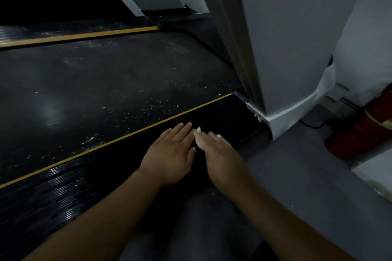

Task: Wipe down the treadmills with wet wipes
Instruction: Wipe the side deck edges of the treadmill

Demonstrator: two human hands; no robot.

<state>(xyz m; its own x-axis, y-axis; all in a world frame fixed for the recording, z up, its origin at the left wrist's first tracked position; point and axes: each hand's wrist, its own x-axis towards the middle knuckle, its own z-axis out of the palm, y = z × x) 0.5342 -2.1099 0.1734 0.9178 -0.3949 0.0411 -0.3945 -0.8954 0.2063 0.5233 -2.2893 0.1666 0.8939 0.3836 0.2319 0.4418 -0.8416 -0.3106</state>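
Note:
A treadmill fills the left of the view: a dark, dusty running belt (110, 82) edged by yellow stripes, with a glossy black side rail (63, 195) nearest me. My left hand (171, 154) lies flat on that rail, fingers straight. Right beside it, my right hand (218, 154) presses a small white wet wipe (199, 141) onto the rail; only bits of the wipe show at my fingertips. The right hand is blurred.
The treadmill's grey upright (282, 38) rises at the right end of the rail. A red fire extinguisher (360, 129) lies on the grey floor (297, 176) at the far right, beside a white wall. A second treadmill's base shows at top left.

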